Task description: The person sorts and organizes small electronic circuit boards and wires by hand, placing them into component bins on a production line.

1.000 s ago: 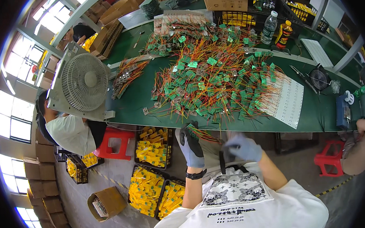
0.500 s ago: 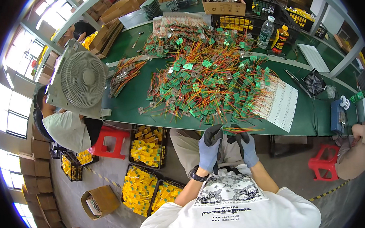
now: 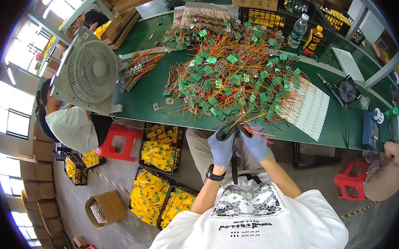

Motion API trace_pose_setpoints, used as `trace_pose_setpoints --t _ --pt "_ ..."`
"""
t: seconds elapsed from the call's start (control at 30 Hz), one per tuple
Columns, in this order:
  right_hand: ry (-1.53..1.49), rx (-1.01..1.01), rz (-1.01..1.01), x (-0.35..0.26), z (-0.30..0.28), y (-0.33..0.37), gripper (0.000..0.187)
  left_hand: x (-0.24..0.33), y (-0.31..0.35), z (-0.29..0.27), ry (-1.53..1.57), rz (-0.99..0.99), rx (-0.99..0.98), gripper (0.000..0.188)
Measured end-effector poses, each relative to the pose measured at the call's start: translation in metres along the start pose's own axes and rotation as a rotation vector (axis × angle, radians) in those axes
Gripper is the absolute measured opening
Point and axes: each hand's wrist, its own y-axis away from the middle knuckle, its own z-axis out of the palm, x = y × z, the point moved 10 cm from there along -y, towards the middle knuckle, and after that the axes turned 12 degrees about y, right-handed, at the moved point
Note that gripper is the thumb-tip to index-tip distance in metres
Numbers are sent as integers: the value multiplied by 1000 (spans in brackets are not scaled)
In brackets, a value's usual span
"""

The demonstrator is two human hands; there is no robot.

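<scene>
At the table's front edge my left hand [image 3: 222,146] and my right hand [image 3: 254,142], in grey-blue gloves with black fingers, are pinched close together. Thin orange and yellow wires [image 3: 263,133] stick out to the right from my right hand's closed fingers. What my left fingertips pinch is too small to make out. Just beyond both hands spreads a large tangled heap of small green circuit boards [image 3: 218,84] with red, orange and yellow wires. Right of the heap lies a white perforated panel sheet [image 3: 312,114], wires covering its left part.
A grey fan [image 3: 94,71] stands at the table's left, beside a seated person [image 3: 73,130]. Water bottle [image 3: 298,31], orange-labelled bottle [image 3: 313,40], tweezers-like tool [image 3: 330,90] and small black fan [image 3: 348,90] lie right. Crates of yellow parts [image 3: 158,157] and red stools [image 3: 120,143] stand below.
Both hands have moved up toward the table edge and closer together. The wires at my right hand show more plainly. The whole view has shifted slightly.
</scene>
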Motion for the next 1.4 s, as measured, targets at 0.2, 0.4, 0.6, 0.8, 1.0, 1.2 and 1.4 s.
trace_pose_setpoints --t 0.2,0.4,0.6,0.8,1.0,1.2,1.4 --pt "-179 26 72 -14 -5 -51 33 -32 -22 -17 377 -52 88 36" --pt "520 217 -26 -17 -21 -105 44 -33 -29 -21 616 -148 184 33" --pt "-73 -202 117 14 27 -55 43 -60 -40 -25 566 -115 110 31" --pt "-61 -208 128 17 55 -42 33 -45 -38 -13 405 -75 86 26" --pt "138 0 -206 -38 29 -59 26 3 -36 -21 56 150 254 24" --pt "359 -189 -83 -47 43 -95 57 47 -79 -37 -483 301 226 38" --pt "255 -73 -266 -43 13 -48 42 43 -84 -46 -872 549 171 51"
